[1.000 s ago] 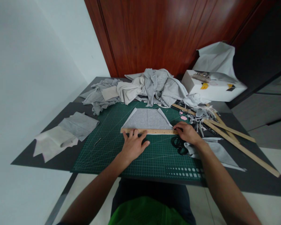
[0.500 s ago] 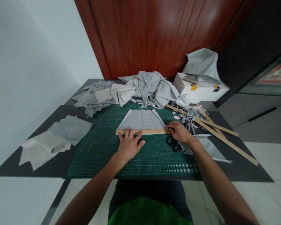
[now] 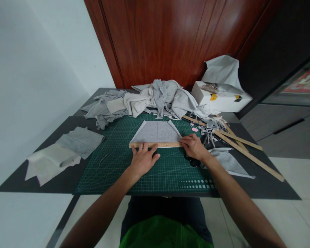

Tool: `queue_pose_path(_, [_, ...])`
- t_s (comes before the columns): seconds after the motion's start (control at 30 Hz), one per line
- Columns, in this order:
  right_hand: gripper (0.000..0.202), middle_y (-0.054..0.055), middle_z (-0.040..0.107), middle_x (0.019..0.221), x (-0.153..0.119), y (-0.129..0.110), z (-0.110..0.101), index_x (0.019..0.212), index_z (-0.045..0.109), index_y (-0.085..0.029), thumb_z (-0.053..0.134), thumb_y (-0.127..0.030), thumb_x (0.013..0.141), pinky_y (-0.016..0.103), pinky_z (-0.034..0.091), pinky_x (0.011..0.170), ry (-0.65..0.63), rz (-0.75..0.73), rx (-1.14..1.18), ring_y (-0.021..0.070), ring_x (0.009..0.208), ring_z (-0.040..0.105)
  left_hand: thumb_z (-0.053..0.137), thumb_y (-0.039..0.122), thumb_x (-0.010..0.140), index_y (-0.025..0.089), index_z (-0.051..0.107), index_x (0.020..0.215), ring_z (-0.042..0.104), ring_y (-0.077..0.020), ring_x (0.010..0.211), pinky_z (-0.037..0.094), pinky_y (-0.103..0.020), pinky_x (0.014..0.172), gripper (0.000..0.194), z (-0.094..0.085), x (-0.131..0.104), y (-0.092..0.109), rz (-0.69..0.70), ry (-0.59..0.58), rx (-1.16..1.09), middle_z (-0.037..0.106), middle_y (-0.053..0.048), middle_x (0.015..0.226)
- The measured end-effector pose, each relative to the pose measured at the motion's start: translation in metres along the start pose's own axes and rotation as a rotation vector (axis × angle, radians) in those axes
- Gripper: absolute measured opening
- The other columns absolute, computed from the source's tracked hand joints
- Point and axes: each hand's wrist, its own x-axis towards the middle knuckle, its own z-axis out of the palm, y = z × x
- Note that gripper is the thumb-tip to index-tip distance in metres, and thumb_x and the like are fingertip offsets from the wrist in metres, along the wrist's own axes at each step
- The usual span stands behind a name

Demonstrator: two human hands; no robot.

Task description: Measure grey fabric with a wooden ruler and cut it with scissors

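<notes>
A grey fabric piece (image 3: 155, 131), narrower at its far edge and with folded slanted sides, lies flat on the green cutting mat (image 3: 113, 172). Along its near edge runs a wooden ruler (image 3: 166, 145). My left hand (image 3: 142, 160) rests open on the ruler's left half, fingertips spread over it. At the ruler's right end, my right hand (image 3: 193, 146) is closed in a pinch by the fabric's corner; whatever is between the fingers is too small to make out. Black-handled scissors (image 3: 193, 162) lie partly hidden under that hand.
Crumpled grey and cream fabric (image 3: 167, 98) is heaped along the back. Folded cloth (image 3: 79, 141) lies left. On the right are wooden strips (image 3: 250, 158), fabric scraps (image 3: 213, 127), another grey piece (image 3: 228, 162) and a white box (image 3: 222, 98). A small hooked tool (image 3: 102, 158) lies on the mat.
My right hand has shifted slightly left along the ruler, now covering its right end and more of the scissors. My left hand stays in place on the ruler.
</notes>
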Motion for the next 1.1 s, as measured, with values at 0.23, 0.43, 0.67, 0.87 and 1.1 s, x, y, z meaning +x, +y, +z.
queue_pose_path(0.23, [0.028, 0.007, 0.08, 0.119, -0.002, 0.003, -0.007, 0.102, 0.084, -0.026, 0.055, -0.027, 0.1, 0.047, 0.045, 0.089, -0.018, 0.101, -0.025, 0.0332, 0.11, 0.058, 0.037, 0.056, 0.108, 0.035, 0.05, 0.156, 0.05, -0.0384, 0.134, 0.027, -0.076, 0.114, 0.054, -0.001, -0.003, -0.009, 0.006, 0.007, 0.009, 0.054, -0.015, 0.139])
queue_pose_path(0.43, [0.029, 0.007, 0.08, 0.119, -0.003, 0.009, -0.002, 0.102, 0.084, -0.026, 0.056, -0.03, 0.1, 0.049, 0.047, 0.094, 0.007, 0.102, 0.018, 0.0321, 0.109, 0.061, 0.04, 0.054, 0.108, 0.036, 0.051, 0.155, 0.051, -0.0384, 0.132, 0.032, -0.072, 0.113, 0.052, -0.004, -0.007, -0.021, -0.004, 0.014, 0.025, 0.055, -0.015, 0.136])
queue_pose_path(0.67, [0.034, 0.007, 0.079, 0.123, -0.006, 0.023, 0.006, 0.11, 0.084, -0.025, 0.056, -0.015, 0.094, 0.048, 0.051, 0.099, 0.008, 0.082, 0.065, 0.0302, 0.112, 0.064, 0.044, 0.052, 0.107, 0.035, 0.053, 0.155, 0.05, -0.0386, 0.134, 0.035, -0.068, 0.112, 0.051, -0.01, -0.012, -0.036, -0.018, -0.004, 0.05, 0.055, -0.015, 0.135])
queue_pose_path(0.87, [0.036, 0.008, 0.079, 0.124, -0.007, 0.027, 0.007, 0.113, 0.084, -0.022, 0.054, -0.014, 0.094, 0.048, 0.054, 0.1, 0.026, 0.06, 0.117, 0.0302, 0.111, 0.066, 0.045, 0.05, 0.107, 0.035, 0.054, 0.154, 0.048, -0.0383, 0.137, 0.034, -0.068, 0.114, 0.05, -0.01, -0.013, -0.048, -0.022, -0.014, 0.05, 0.055, -0.015, 0.136])
queue_pose_path(1.1, [0.036, 0.009, 0.078, 0.125, -0.011, 0.024, 0.008, 0.112, 0.084, -0.022, 0.055, -0.015, 0.092, 0.052, 0.054, 0.102, 0.06, 0.06, 0.133, 0.0309, 0.112, 0.067, 0.046, 0.053, 0.107, 0.035, 0.054, 0.153, 0.047, -0.037, 0.137, 0.035, -0.065, 0.113, 0.051, -0.009, -0.016, -0.04, -0.042, 0.009, 0.07, 0.054, -0.015, 0.137])
